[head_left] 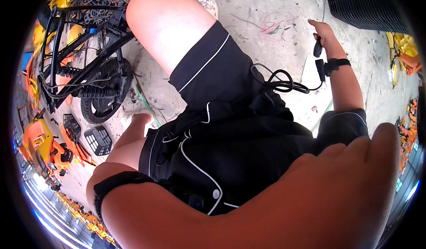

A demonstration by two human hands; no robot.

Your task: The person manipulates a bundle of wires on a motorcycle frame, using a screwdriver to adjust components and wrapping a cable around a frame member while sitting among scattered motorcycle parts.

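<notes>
My right hand (325, 34) is closed around a black-handled tool that looks like a screwdriver (317, 48). Its thin shaft runs up past the hand, and one finger or the thumb points away to the left. On that wrist sits a black band (336, 66) with a cable (288, 87) leading to coils at my waist. My left hand (341, 164) is raised very close to the camera, large and dark, with the forearm bent across the lower view. A black strap (120, 182) circles that arm. Knuckles show on the left hand; most of its fingers are hidden.
At left stands a black bike frame (80, 49) with coil springs and a rear wheel (106, 91). Small rusty metal parts (100, 3) are heaped beyond it. Black ridged stacked pieces (368, 5) stand far right. Orange and yellow parts (40, 138) lie around; scraps litter the concrete floor (248, 9).
</notes>
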